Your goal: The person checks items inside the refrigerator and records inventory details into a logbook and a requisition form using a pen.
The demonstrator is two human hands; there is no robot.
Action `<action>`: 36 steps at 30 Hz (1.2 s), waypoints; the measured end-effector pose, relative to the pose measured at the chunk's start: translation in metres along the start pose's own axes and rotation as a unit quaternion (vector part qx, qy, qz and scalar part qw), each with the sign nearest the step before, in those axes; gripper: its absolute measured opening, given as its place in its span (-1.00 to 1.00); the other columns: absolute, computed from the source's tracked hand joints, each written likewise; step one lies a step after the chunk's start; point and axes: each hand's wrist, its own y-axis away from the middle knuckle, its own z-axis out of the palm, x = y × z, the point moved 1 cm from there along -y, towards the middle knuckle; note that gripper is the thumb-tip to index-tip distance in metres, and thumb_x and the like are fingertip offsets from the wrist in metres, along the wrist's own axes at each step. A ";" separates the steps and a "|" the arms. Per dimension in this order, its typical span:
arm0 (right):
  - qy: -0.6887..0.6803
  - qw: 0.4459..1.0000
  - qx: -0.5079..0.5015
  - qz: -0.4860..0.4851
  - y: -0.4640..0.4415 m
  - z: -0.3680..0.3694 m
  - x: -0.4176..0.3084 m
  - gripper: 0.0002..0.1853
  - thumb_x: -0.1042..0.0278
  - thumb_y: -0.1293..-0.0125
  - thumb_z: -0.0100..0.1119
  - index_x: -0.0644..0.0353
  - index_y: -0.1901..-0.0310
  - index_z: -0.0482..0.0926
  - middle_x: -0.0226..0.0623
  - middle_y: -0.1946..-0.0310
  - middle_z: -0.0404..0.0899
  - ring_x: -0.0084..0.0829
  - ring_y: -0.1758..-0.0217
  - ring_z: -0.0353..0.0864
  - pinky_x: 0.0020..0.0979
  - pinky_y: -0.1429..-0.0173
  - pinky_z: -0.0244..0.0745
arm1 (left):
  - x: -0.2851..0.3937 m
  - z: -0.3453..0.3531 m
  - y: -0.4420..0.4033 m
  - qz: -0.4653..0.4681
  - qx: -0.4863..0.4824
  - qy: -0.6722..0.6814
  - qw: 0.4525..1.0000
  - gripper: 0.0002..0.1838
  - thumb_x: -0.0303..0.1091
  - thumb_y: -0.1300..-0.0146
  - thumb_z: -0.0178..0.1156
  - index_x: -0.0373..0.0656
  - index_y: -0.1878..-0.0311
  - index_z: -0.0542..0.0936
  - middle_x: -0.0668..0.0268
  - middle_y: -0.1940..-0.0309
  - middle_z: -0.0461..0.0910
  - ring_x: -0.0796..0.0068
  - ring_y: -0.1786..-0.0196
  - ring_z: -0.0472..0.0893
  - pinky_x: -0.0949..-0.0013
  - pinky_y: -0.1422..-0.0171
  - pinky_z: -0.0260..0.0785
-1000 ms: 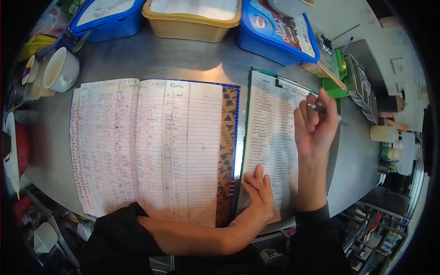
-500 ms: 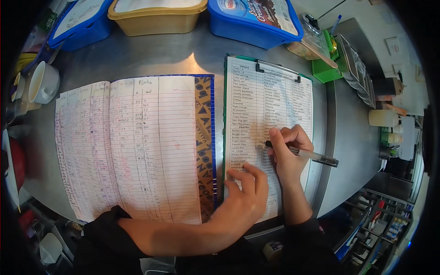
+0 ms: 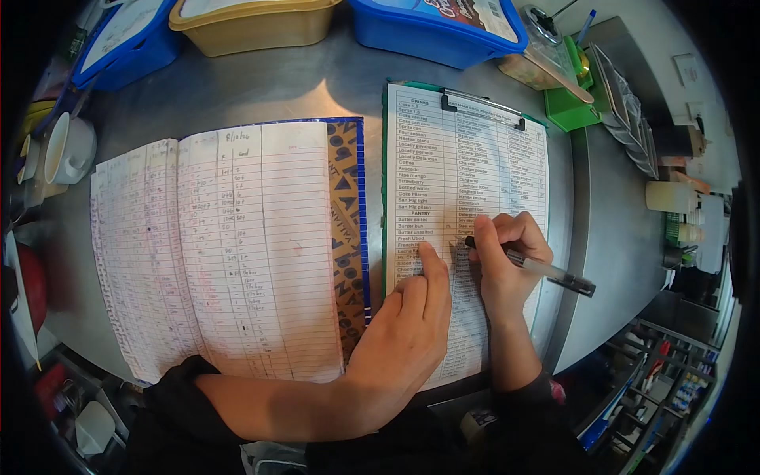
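A printed list [image 3: 427, 174] is clipped to a green clipboard [image 3: 385, 158] on the metal counter. My right hand [image 3: 511, 269] grips a black pen [image 3: 554, 275], its tip over the middle column of the list. The index finger of my left hand [image 3: 408, 321] is stretched out and touches the left column near "French fries", while the other fingers curl on the paper. To the left lies an open ruled notebook [image 3: 293, 206] with handwritten columns, and my left forearm crosses its lower edge.
Blue tubs, one of them [image 3: 435, 36] at the top centre, and a beige tub [image 3: 253, 28] line the back. A white cup [image 3: 70, 150] stands at the left. Beside a green container [image 3: 570, 109] is a wooden utensil [image 3: 558, 77]. The metal counter [image 3: 277, 91] surrounds the notebook.
My right hand has come down from the clipboard's upper right to the middle of the list. My left hand has moved up the page, its index finger now extended. The view has shifted.
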 end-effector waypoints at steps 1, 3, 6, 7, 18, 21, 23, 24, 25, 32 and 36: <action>0.001 1.000 0.000 0.001 -0.001 -0.001 0.000 -0.70 0.66 -0.14 0.19 0.19 0.63 0.32 -0.48 0.71 0.41 -0.78 0.65 0.25 -0.66 0.55 0.11 | 0.001 0.000 0.000 0.009 -0.008 -0.030 0.999 -0.34 -0.08 -0.08 0.20 -0.48 -0.09 0.43 -0.12 -0.14 0.35 0.46 0.22 0.38 0.60 0.13 0.32; 0.018 0.998 -0.051 0.036 -0.006 -0.002 -0.001 -0.69 0.67 -0.13 0.19 0.18 0.63 0.30 -0.49 0.71 0.39 -0.78 0.65 0.23 -0.67 0.56 0.09 | 0.001 0.000 0.000 0.019 -0.015 -0.060 0.998 -0.34 -0.05 -0.10 0.18 -0.47 -0.10 0.44 -0.12 -0.14 0.36 0.47 0.23 0.36 0.61 0.13 0.31; -0.010 0.999 -0.036 0.024 -0.004 0.000 0.000 -0.69 0.68 -0.12 0.20 0.18 0.63 0.30 -0.49 0.72 0.39 -0.79 0.66 0.22 -0.67 0.57 0.08 | 0.000 0.000 0.000 0.034 -0.015 -0.083 0.996 -0.34 -0.01 -0.12 0.15 -0.44 -0.10 0.45 -0.10 -0.13 0.38 0.47 0.25 0.35 0.62 0.14 0.30; -0.009 0.999 -0.035 0.025 -0.002 0.000 0.001 -0.69 0.68 -0.12 0.20 0.18 0.63 0.30 -0.49 0.72 0.39 -0.79 0.66 0.22 -0.67 0.57 0.08 | 0.000 0.000 0.000 0.033 -0.014 -0.078 0.996 -0.34 -0.02 -0.12 0.15 -0.44 -0.10 0.45 -0.09 -0.13 0.38 0.47 0.25 0.34 0.62 0.14 0.30; 0.051 0.997 -0.053 -0.024 -0.001 -0.002 0.004 -0.69 0.65 -0.15 0.20 0.17 0.61 0.29 -0.40 0.71 0.43 -0.71 0.71 0.31 -0.67 0.57 0.15 | 0.001 -0.001 0.000 0.026 -0.020 -0.063 0.997 -0.32 -0.04 -0.07 0.18 -0.46 -0.10 0.45 -0.06 -0.14 0.39 0.50 0.28 0.34 0.64 0.16 0.30; 0.040 0.999 -0.029 -0.011 -0.001 0.001 0.003 -0.69 0.69 -0.08 0.21 0.19 0.65 0.31 -0.49 0.73 0.39 -0.80 0.68 0.20 -0.67 0.59 0.02 | 0.002 0.000 0.000 0.020 -0.010 -0.063 0.998 -0.33 -0.05 -0.07 0.19 -0.46 -0.10 0.45 -0.07 -0.13 0.39 0.51 0.28 0.34 0.65 0.16 0.30; 0.045 0.998 -0.029 -0.015 -0.001 0.001 0.004 -0.69 0.69 -0.08 0.21 0.19 0.65 0.31 -0.49 0.73 0.39 -0.80 0.67 0.20 -0.67 0.59 0.02 | 0.002 0.000 0.000 0.019 -0.004 -0.061 0.998 -0.33 -0.05 -0.06 0.19 -0.47 -0.10 0.45 -0.08 -0.13 0.38 0.51 0.28 0.34 0.65 0.16 0.31; 0.050 0.998 -0.030 -0.019 -0.001 0.001 0.004 -0.69 0.69 -0.08 0.22 0.19 0.65 0.31 -0.48 0.73 0.39 -0.80 0.67 0.20 -0.67 0.59 0.02 | 0.002 0.000 0.000 0.019 -0.004 -0.061 0.998 -0.33 -0.05 -0.06 0.19 -0.47 -0.10 0.45 -0.08 -0.13 0.38 0.51 0.28 0.34 0.65 0.16 0.31; 0.049 0.998 -0.030 -0.019 -0.001 0.001 0.004 -0.69 0.69 -0.08 0.22 0.19 0.65 0.31 -0.48 0.73 0.39 -0.80 0.67 0.20 -0.67 0.59 0.02 | 0.003 0.001 0.000 0.016 -0.003 -0.061 0.998 -0.33 -0.05 -0.07 0.19 -0.47 -0.10 0.45 -0.09 -0.13 0.38 0.51 0.28 0.34 0.65 0.16 0.31; 0.054 0.998 -0.030 -0.023 -0.001 0.001 0.003 -0.70 0.68 -0.07 0.23 0.20 0.65 0.33 -0.47 0.72 0.42 -0.80 0.67 0.25 -0.68 0.58 0.06 | 0.002 0.001 0.000 0.025 -0.008 -0.056 0.998 -0.32 -0.04 -0.07 0.19 -0.49 -0.09 0.44 -0.10 -0.12 0.39 0.51 0.29 0.33 0.65 0.18 0.32; 0.056 0.998 -0.039 -0.017 -0.001 0.001 0.002 -0.71 0.67 -0.07 0.23 0.20 0.65 0.34 -0.46 0.72 0.43 -0.80 0.66 0.25 -0.68 0.58 0.08 | 0.001 0.001 0.000 0.028 0.025 -0.053 0.998 -0.70 -0.47 -0.08 0.03 -0.48 0.19 0.58 -0.08 -0.04 0.46 0.43 0.28 0.36 0.57 0.16 0.32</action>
